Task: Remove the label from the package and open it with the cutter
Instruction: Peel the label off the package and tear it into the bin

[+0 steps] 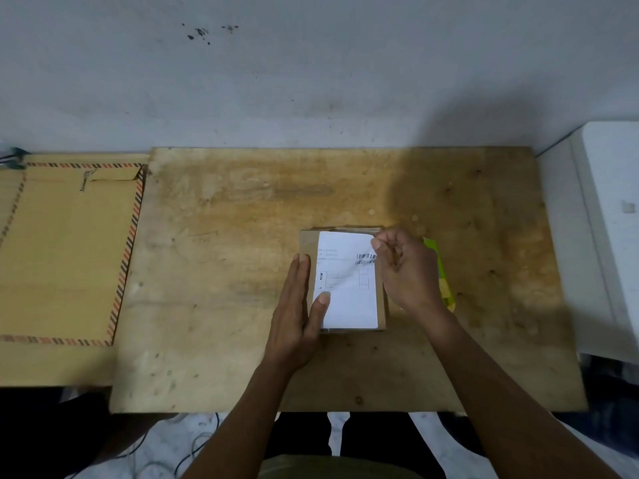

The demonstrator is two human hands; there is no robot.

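Note:
A small brown cardboard package (307, 243) lies on the wooden board (242, 305), near its middle. A white label (349, 299) with barcodes covers most of its top. My left hand (297, 312) lies flat against the package's left side, thumb pressing on the label. My right hand (404, 267) pinches the label's upper right corner, which looks slightly lifted. A green cutter (444, 274) lies on the board just right of the package, partly hidden behind my right hand.
A large brown envelope (69, 254) with a striped border lies on the surface to the left. A white box-like object (608, 236) stands at the right edge. A grey wall rises behind. Cables lie on the floor below the board's front edge.

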